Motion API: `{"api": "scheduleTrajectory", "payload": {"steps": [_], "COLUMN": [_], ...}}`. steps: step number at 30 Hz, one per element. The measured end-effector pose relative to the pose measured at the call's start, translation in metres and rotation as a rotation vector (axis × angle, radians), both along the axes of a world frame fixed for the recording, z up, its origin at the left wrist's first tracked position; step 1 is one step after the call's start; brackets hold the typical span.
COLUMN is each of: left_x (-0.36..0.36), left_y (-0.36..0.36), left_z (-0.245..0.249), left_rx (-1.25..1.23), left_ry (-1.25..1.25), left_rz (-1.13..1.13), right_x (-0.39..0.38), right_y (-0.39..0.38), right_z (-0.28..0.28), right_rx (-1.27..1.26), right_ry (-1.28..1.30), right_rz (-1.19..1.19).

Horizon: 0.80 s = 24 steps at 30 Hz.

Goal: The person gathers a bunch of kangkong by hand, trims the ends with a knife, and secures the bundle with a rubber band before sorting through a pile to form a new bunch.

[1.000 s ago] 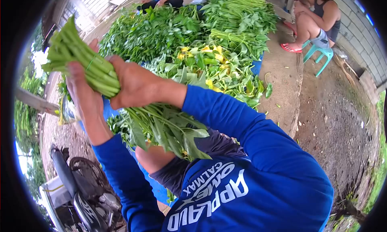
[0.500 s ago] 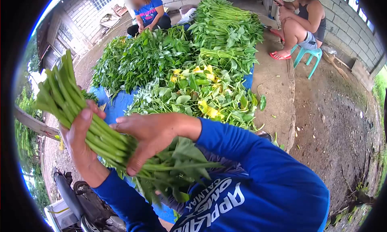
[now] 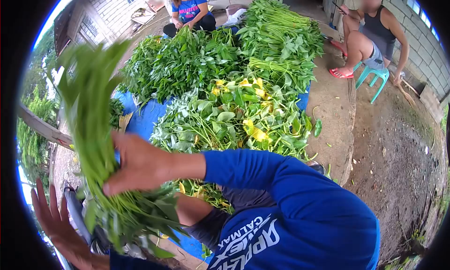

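Note:
My right hand [image 3: 140,162] reaches across to the left, its fingers wrapped round a large bunch of leafy green stems [image 3: 93,138]. The bunch stands roughly upright, its upper part smeared by motion, with leaves hanging below the grip. At the lower left, my left hand [image 3: 58,228] has its fingers spread and holds nothing. It is beside the bunch and apart from it. Beyond my right arm lies a loose pile of leafy stems [image 3: 211,124] with some yellowed leaves.
Stacked bundles of greens [image 3: 281,35] and another leafy heap [image 3: 187,63] lie on a blue sheet [image 3: 147,122]. One person [image 3: 190,12] crouches at the heap. Another person [image 3: 379,31] sits on a teal stool [image 3: 372,75] at the right. A wooden pole [image 3: 44,127] crosses at left.
My left hand has let go of the bunch and moved down, fingers spread. My right hand now grips the bunch alone, and it has swung more upright.

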<state>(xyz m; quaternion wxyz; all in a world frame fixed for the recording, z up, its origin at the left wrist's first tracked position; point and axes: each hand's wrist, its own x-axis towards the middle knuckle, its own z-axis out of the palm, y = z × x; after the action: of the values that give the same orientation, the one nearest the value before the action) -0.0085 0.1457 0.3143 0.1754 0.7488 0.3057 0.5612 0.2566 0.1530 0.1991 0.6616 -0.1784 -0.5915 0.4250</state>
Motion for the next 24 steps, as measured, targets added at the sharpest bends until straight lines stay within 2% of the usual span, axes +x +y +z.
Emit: {"api": "scheduleTrajectory", "payload": {"steps": [1, 3, 4, 5, 6, 8, 9, 10, 11, 12, 14, 17, 19, 20, 21, 22, 23, 24], "left_x": [-0.038, -0.100, -0.129, -0.139, -0.145, -0.151, -0.140, -0.126, -0.113, -0.106, -0.113, -0.153, -0.178, -0.169, -0.170, -0.169, -0.170, -0.156], "left_y": [0.000, 0.005, 0.010, 0.005, 0.000, -0.013, -0.022, -0.037, -0.047, -0.053, -0.053, -0.039, -0.025, -0.025, -0.017, -0.006, -0.001, 0.003], "left_z": [-0.009, -0.032, -0.055, -0.077, -0.099, -0.134, -0.146, -0.155, -0.167, -0.184, -0.229, -0.312, -0.358, -0.365, -0.365, -0.366, -0.365, -0.348], "left_rx": [-0.073, -0.229, -0.310, -0.421, -0.531, -0.656, -0.743, -0.824, -0.894, -0.963, -1.110, -1.282, -1.344, -1.315, -1.318, -1.314, -1.310, -1.282], "left_ry": [-0.027, -0.056, -0.059, -0.014, 0.030, 0.098, 0.062, 0.025, -0.026, -0.082, -0.168, -0.237, -0.221, -0.304, -0.249, -0.208, -0.168, -0.139], "left_rz": [0.079, 0.226, 0.296, 0.353, 0.408, 0.323, 0.316, 0.312, 0.308, 0.358, 0.393, 0.321, 0.213, 0.210, 0.207, 0.201, 0.202, 0.166], "right_x": [0.019, 0.082, 0.121, 0.162, 0.220, 0.335, 0.423, 0.523, 0.595, 0.540, 0.524, 0.462, 0.432, 0.419, 0.339, 0.295, 0.270, 0.217], "right_y": [0.009, 0.004, 0.030, 0.042, 0.050, 0.066, 0.087, 0.101, 0.072, 0.036, -0.024, -0.097, -0.152, -0.194, -0.230, -0.261, -0.295, -0.318], "right_z": [0.004, 0.028, 0.028, 0.035, 0.040, 0.050, 0.028, -0.027, -0.054, -0.041, -0.099, -0.180, -0.340, -0.457, -0.451, -0.492, -0.573, -0.552], "right_rx": [0.004, -0.180, -0.044, 0.028, -0.021, -0.111, -0.112, 0.085, 0.265, 0.032, -0.098, -0.234, -0.684, -0.763, -1.013, -1.120, -1.186, -1.346], "right_ry": [0.073, 0.086, 0.026, 0.073, 0.184, 0.413, 0.480, 0.555, 0.509, 0.603, 0.370, 0.016, -0.129, -0.219, -0.240, -0.340, -0.279, -0.212], "right_rz": [0.008, -0.088, -0.193, -0.297, -0.390, -0.579, -0.686, -0.813, -0.403, -1.193, -1.515, -1.845, -2.025, -2.026, -1.966, -1.951, -1.925, -1.783]}}
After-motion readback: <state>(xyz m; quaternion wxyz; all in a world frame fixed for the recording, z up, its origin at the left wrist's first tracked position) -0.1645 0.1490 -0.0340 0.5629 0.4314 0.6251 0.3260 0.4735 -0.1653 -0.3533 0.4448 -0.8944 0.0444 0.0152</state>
